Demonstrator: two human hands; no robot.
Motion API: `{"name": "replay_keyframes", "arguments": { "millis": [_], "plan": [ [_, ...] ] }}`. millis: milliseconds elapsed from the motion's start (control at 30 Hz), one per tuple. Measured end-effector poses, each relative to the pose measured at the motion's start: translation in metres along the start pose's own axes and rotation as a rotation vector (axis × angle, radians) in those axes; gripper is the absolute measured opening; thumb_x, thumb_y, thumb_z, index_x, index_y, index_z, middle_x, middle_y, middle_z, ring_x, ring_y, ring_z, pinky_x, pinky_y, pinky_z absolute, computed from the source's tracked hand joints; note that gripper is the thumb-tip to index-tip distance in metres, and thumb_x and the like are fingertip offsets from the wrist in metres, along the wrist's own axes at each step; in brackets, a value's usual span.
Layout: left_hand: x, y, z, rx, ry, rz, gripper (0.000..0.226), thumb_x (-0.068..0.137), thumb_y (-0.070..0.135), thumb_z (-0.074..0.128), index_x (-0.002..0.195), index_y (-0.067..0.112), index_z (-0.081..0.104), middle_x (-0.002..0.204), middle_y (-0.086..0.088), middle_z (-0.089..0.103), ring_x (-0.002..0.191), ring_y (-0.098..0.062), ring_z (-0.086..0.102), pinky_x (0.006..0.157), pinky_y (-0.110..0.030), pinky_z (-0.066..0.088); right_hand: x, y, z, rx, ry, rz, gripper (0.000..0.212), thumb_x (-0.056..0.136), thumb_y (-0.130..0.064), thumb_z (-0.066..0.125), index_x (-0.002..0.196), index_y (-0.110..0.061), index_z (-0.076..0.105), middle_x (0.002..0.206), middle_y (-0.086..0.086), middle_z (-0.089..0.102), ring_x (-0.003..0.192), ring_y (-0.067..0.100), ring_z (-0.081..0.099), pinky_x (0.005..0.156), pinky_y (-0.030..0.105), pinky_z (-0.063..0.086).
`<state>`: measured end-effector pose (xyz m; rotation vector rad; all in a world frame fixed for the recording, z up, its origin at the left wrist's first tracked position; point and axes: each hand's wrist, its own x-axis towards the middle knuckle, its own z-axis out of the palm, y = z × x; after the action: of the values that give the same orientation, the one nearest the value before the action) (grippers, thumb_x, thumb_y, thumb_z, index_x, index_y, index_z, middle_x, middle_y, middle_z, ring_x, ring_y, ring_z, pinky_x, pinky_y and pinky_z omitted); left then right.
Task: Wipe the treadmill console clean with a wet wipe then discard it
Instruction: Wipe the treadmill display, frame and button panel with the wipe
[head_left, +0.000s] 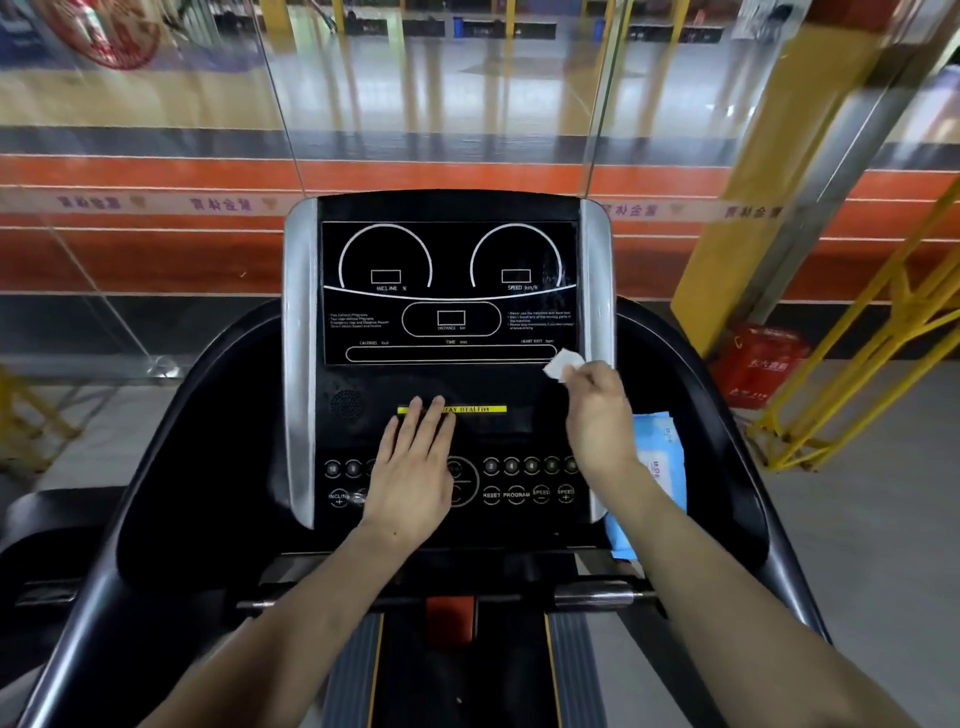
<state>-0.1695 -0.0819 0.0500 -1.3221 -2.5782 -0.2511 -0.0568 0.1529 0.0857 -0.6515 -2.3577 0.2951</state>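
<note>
Treadmill console (449, 291) fills centre view, silver side rails L & R, black handlebars curving round both flanks. Wipe pack (660, 457) sits just off console's R edge. Left hand (415, 465) lies flat, fingers straight, on mid panel above buttons. Right hand (597, 410) pinches wet wipe (562, 364) at display's lower R corner, near silver rail.

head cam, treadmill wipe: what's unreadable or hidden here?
- Console buttons under the left hand: covered by the palm, head view.
- Small print beside the distance window: too small to read.
- Wet wipe: partly hidden by the right hand fingers; wetness not visible.
- Blue wipe pack: label blurred, partly behind the right forearm.
- No bin in view.
</note>
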Motion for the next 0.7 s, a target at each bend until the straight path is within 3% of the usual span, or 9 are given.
{"name": "replay_keyframes", "arguments": {
  "millis": [167,200,267,333,433,533,633,700],
  "plan": [
    [0.002,0.005,0.001,-0.018,-0.025,0.025,0.068,0.095,0.021,0.04,0.162,0.012,0.027,0.173,-0.007,0.015,0.161,-0.029,0.003,0.129,-0.052,0.014,-0.05,-0.009,0.017,0.01,-0.055,0.018,0.029,0.105,-0.028,0.048,0.123,-0.017,0.067,0.123,0.002,0.059,0.115,0.02,0.054,0.098,0.043,0.049],
    [0.001,0.005,0.001,-0.018,-0.032,0.035,0.068,0.096,0.021,0.042,0.162,0.012,0.027,0.173,-0.007,0.014,0.161,-0.029,0.002,0.13,-0.052,0.014,-0.059,-0.008,0.015,0.036,-0.063,0.085,0.026,0.101,-0.017,0.056,0.125,-0.015,0.067,0.122,0.0,0.058,0.113,0.02,0.054,0.094,0.041,0.053],
    [0.002,0.004,0.0,-0.023,-0.037,0.048,0.068,0.096,0.02,0.046,0.161,0.012,0.029,0.173,-0.007,0.015,0.161,-0.029,0.003,0.13,-0.052,0.014,-0.066,0.0,0.015,0.033,-0.055,0.036,0.047,0.085,0.012,0.068,0.128,-0.007,0.066,0.117,0.003,0.057,0.109,0.024,0.056,0.083,0.04,0.059],
    [0.001,0.003,-0.002,-0.025,-0.03,0.057,0.068,0.095,0.02,0.048,0.16,0.011,0.031,0.172,-0.008,0.018,0.161,-0.03,0.006,0.129,-0.052,0.015,-0.044,0.0,0.004,0.027,-0.056,-0.004,0.052,0.079,0.019,0.068,0.127,-0.003,0.067,0.115,0.007,0.059,0.105,0.026,0.059,0.081,0.039,0.06],
    [0.003,0.001,-0.003,-0.018,-0.006,0.071,0.068,0.095,0.019,0.051,0.159,0.01,0.033,0.172,-0.009,0.02,0.16,-0.031,0.009,0.129,-0.052,0.017,-0.001,0.0,-0.012,0.035,0.002,0.119,0.026,0.097,-0.005,0.062,0.122,-0.008,0.069,0.11,0.004,0.062,0.101,0.018,0.058,0.085,0.033,0.056],
    [0.005,-0.003,-0.002,-0.033,-0.012,0.082,0.068,0.095,0.019,0.053,0.16,0.01,0.033,0.172,-0.009,0.02,0.16,-0.032,0.008,0.128,-0.053,0.018,-0.003,0.003,-0.009,-0.024,0.008,0.043,0.023,0.096,0.001,0.061,0.118,-0.003,0.069,0.103,0.007,0.058,0.098,0.025,0.056,0.083,0.035,0.055],
    [0.007,-0.008,-0.003,-0.036,-0.006,0.082,0.069,0.095,0.019,0.054,0.16,0.011,0.032,0.172,-0.009,0.018,0.16,-0.032,0.007,0.129,-0.053,0.018,-0.04,0.002,-0.01,0.003,-0.09,0.051,0.008,0.102,-0.027,0.061,0.098,-0.027,0.067,0.097,-0.003,0.058,0.088,0.019,0.056,0.078,0.037,0.052],
    [0.008,-0.011,-0.002,-0.028,-0.008,0.092,0.069,0.096,0.02,0.053,0.16,0.011,0.031,0.173,-0.009,0.017,0.16,-0.032,0.007,0.129,-0.053,0.017,-0.046,0.007,-0.009,-0.027,-0.093,0.053,0.021,0.101,-0.043,0.058,0.085,-0.028,0.06,0.09,-0.006,0.053,0.079,0.017,0.052,0.075,0.041,0.046]
  ]
}}
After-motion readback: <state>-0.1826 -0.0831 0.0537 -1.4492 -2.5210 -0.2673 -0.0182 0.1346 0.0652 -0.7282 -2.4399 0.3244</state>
